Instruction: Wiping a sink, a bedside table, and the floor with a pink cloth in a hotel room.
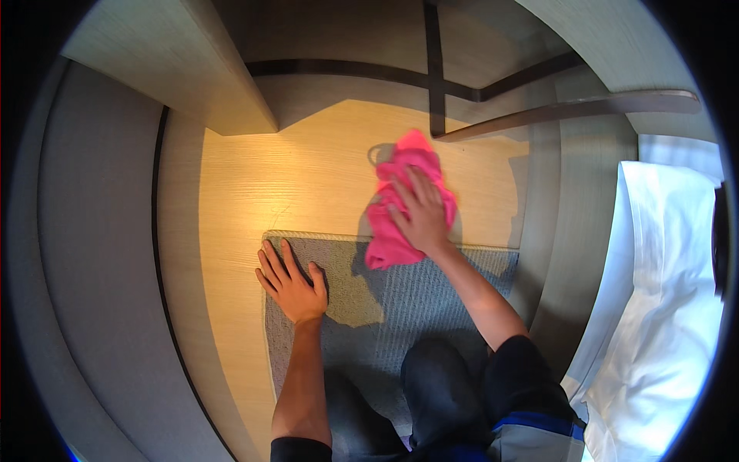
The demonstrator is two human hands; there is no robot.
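A bright pink cloth (398, 231), bunched and creased, lies partly on the wood-look floor (300, 179) and partly over the rug's far edge. My right hand (424, 216) presses down on it from above, fingers slightly spread and a little blurred. Under my left hand (297, 291) is the far left corner of a grey rug (352, 289) with a pale bound edge. That palm is flat, its fingers spread, and it holds nothing. My knees rest on or just above the rug, close to my body.
A wooden panel or leg (231, 86) comes down at the upper left. Dark metal bars (436, 75) cross at floor level ahead, and one runs right (566, 112). A grey upholstered side (98, 231) bounds the left. White fabric (658, 289) hangs at the right.
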